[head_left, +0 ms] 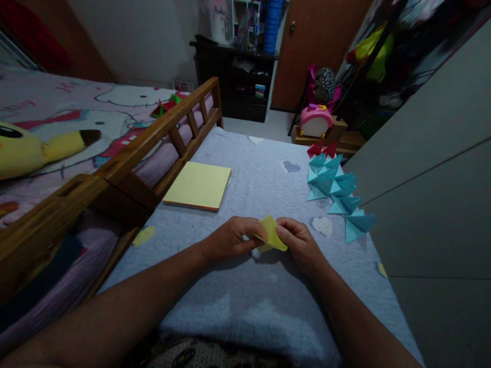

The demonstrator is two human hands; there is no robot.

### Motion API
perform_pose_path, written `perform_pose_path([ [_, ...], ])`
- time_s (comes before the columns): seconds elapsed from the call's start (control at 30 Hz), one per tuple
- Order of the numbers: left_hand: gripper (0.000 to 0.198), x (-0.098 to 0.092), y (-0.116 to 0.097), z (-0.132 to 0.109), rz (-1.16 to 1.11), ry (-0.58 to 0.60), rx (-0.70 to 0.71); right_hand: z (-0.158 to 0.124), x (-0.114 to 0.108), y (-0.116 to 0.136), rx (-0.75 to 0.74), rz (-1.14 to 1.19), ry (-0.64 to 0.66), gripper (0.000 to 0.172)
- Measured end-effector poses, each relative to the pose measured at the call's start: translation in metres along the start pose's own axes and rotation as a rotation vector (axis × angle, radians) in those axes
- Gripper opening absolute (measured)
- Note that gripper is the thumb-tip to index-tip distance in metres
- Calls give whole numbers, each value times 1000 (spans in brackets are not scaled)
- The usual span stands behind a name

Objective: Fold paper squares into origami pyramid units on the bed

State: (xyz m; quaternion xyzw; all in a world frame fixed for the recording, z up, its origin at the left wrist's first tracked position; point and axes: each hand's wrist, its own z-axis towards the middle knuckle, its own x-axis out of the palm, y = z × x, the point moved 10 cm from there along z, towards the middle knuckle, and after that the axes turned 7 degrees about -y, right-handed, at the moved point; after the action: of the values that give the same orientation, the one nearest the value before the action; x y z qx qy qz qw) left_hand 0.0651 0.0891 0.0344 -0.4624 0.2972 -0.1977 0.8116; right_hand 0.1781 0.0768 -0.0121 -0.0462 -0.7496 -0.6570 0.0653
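A small piece of folded yellow paper (273, 236) is held between both hands, a little above the pale blue bedspread (253, 296). My left hand (238, 236) pinches its left side, with the fingertips partly behind or inside a fold. On the opposite side my right hand (298, 238) grips the paper between thumb and fingers. To the left and farther off lies a stack of square paper sheets (199, 185), pale yellow on top with orange showing at the edge. Several folded light blue paper figures (343, 199) stand in rows at the right.
Red folded paper pieces (322, 149) sit at the bed's far right corner. A wooden bed rail (161, 133) runs along the left, beside another bed with a yellow plush toy (42, 151). A pale cabinet (433, 204) borders the right. Beyond stand a dark shelf (232, 76) and a pink toy (316, 121).
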Motion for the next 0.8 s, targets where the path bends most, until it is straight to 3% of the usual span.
perform_pose_path([
  [0.5, 10, 7, -1, -2, 5, 34, -33, 3, -2, -3, 12, -9, -34, 35],
  [0.67, 28, 4, -1, -4, 37, -37, -34, 4, -4, 0, -8, -35, -73, 38],
  [0.8, 30, 6, -2, -4, 96, -12, 1, 4, -3, 3, -14, -58, -77, 38],
])
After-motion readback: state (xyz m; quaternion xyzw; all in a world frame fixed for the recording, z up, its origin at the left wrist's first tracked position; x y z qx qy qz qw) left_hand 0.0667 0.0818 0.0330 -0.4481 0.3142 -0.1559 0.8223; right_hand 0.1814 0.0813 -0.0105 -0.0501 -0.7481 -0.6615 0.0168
